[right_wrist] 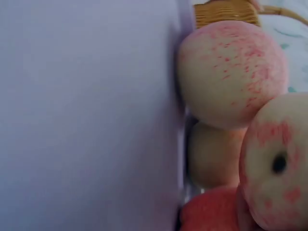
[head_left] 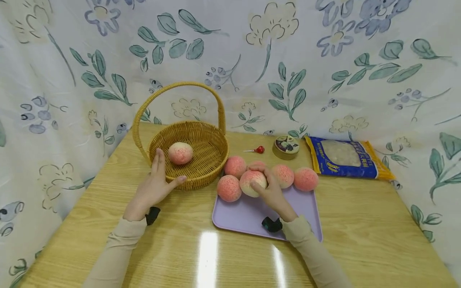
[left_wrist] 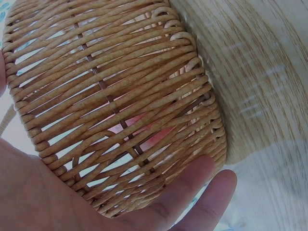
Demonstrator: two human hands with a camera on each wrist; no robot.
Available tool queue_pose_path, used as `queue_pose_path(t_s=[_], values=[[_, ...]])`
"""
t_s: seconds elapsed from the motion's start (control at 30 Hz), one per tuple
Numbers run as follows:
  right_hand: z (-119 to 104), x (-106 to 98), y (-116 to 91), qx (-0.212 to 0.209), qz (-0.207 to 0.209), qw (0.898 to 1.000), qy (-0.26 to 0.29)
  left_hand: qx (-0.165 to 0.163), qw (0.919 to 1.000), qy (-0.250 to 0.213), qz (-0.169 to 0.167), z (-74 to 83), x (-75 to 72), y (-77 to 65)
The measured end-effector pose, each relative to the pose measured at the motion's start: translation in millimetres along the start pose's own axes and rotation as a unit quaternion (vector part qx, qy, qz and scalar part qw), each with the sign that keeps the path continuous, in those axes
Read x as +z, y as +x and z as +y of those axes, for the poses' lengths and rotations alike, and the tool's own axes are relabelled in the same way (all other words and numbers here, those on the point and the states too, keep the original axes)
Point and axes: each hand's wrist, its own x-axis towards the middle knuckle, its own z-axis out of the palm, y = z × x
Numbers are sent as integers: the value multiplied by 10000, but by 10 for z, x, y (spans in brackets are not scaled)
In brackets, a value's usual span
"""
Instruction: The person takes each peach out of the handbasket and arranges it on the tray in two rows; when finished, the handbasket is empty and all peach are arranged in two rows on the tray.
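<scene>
A peach (head_left: 181, 153) lies inside the wicker basket (head_left: 196, 183), which has a tall arched handle. My left hand (head_left: 151, 192) touches the basket's near-left side, its fingers straight and its thumb spread at the front rim; the left wrist view has two fingers (left_wrist: 207, 202) beside the woven wall. Over the lilac tray (head_left: 245, 218), my right hand (head_left: 271, 192) grips a pale pink peach (head_left: 250, 186) between thumb and fingers. Other peaches crowd round it: one peach (head_left: 229, 188) to its left, one peach (head_left: 306, 179) to the right, and more behind, partly hidden by the hand.
Behind the tray are a red lollipop (head_left: 259, 149) and a round tin (head_left: 285, 147). A blue and yellow packet (head_left: 342, 158) lies at the back right. Floral cloth (head_left: 230, 52) hangs along the back edge of the wooden table (head_left: 173, 256).
</scene>
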Motion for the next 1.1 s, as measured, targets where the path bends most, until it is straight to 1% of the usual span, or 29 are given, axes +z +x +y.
queue_pose_path(t_s=[0.1, 0.2, 0.3, 0.37, 0.43, 0.5, 0.7, 0.93, 1.0, 1.1], values=[[2, -17, -33, -314, -95, 9976, -602, -4, 10000, -17, 9, -10, -20, -10], [14, -24, -65, -709, -216, 9901, -1193, -15, 10000, -34, 25, -13, -37, -32], [8, -21, -81, -958, -327, 9839, -1470, -15, 10000, -18, 52, -10, -47, -44], [-2, -19, -85, -1032, -412, 9825, -1495, -21, 10000, -26, 58, -8, -49, -50], [-17, -17, -88, -983, -513, 9826, -1492, -31, 10000, -35, 60, -9, -46, -51], [-22, -17, -95, -857, -640, 9811, -1613, -36, 10000, -46, 50, -9, -41, -50], [-3, -42, -129, -568, -1026, 9685, -2196, -26, 10000, -24, 23, -2, -21, -33], [32, -93, -191, -452, -1180, 9615, -2442, -11, 10000, -7, 11, 24, -9, -17], [-9, -99, -186, -472, -1178, 9630, -2379, 2, 10000, -21, 14, 24, -4, -17], [-114, -99, -82, -577, -1123, 9676, -2189, -4, 10000, -5, 54, 9, -14, -19]])
